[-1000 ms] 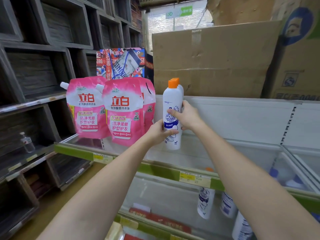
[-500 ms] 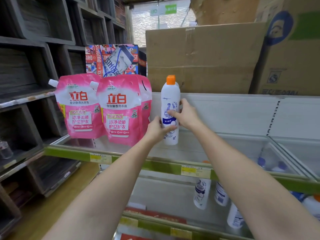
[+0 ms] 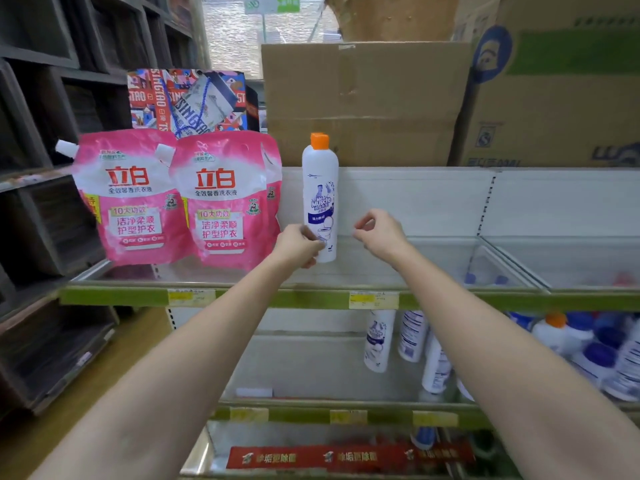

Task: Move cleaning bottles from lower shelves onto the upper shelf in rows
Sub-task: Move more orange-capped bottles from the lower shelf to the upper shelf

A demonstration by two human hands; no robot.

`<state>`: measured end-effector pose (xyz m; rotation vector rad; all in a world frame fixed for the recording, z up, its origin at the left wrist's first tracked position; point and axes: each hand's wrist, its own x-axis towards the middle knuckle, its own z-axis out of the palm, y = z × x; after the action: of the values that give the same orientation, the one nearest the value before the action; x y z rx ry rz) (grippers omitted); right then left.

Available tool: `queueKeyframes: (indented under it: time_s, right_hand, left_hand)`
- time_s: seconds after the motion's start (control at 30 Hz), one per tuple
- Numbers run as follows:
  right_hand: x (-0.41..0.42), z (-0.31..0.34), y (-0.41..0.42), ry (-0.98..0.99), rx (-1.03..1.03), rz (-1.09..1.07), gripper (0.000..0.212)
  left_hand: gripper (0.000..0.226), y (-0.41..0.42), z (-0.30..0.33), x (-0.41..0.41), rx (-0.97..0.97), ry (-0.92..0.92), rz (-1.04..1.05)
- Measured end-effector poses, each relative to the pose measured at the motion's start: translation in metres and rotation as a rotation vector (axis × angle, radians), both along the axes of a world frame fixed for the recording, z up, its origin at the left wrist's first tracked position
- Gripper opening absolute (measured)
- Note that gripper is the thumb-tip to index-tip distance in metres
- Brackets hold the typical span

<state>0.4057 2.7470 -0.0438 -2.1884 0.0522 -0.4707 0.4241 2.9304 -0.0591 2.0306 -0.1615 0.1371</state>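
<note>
The left hand (image 3: pixel 299 244) sits at the foot of the white toilet-cleaner bottle (image 3: pixel 320 199), fingers loosely curled, its fingertips at the bottle's lower left side; whether they are touching or only just beside the plastic I cannot tell. The right hand (image 3: pixel 379 233) is clear of the bottle, to its right, holding nothing, thumb and forefinger bent towards each other in a slack pinch.

The bottle stands upright on the upper shelf (image 3: pixel 311 299), towards the back panel, just right of two pink detergent pouches (image 3: pixel 221 202). An orange cap (image 3: pixel 319 141) tops it, and a second cap edge peeks out close behind — likely another bottle in line, though it is mostly hidden.

On the lower shelf (image 3: pixel 346 415), below and to the right, more white bottles (image 3: pixel 377 341) of the same kind lean or lie loosely, with blue-capped bottles (image 3: pixel 599 355) further right.

As for handling, these look like smooth, rigid plastic bottles, tall and narrow, presumably full of liquid — so moderately heavy and fairly top-heavy on a small base. The glossy label could be slippery. I would take each round the middle of the body, where it is widest, rather than by the cap, and set it down flat before letting go, since a nudge could topple a row. The leaning ones below probably need righting as they are lifted.

Brown cardboard boxes (image 3: pixel 363 98) stand on top behind the shelf.
</note>
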Motion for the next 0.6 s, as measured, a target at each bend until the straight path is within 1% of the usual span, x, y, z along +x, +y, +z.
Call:
queueKeyframes:
  time_s: [0.17, 0.33, 0.4, 0.5, 0.6]
  right_hand:
    - [-0.051, -0.018, -0.033, 0.007, 0.053, -0.116, 0.021]
    - [-0.119, -0.051, -0.065, 0.038, 0.062, -0.232, 0.019]
    - [-0.144, -0.074, -0.076, 0.065, 0.047, -0.270, 0.017]
    - [-0.175, -0.112, -0.088, 0.169, 0.018, -0.290, 0.007]
    - [-0.192, -0.147, -0.098, 0.247, -0.007, -0.303, 0.006]
  left_hand:
    - [0.008, -0.033, 0.005, -0.035, 0.068, 0.018, -0.273]
    - [0.009, -0.077, -0.014, -0.073, 0.199, -0.023, -0.505]
    - [0.008, -0.089, -0.034, -0.085, 0.294, -0.044, -0.546]
    - [0.008, -0.101, -0.073, -0.099, 0.424, -0.040, -0.561]
    - [0.012, -0.110, -0.107, -0.110, 0.466, 0.006, -0.563]
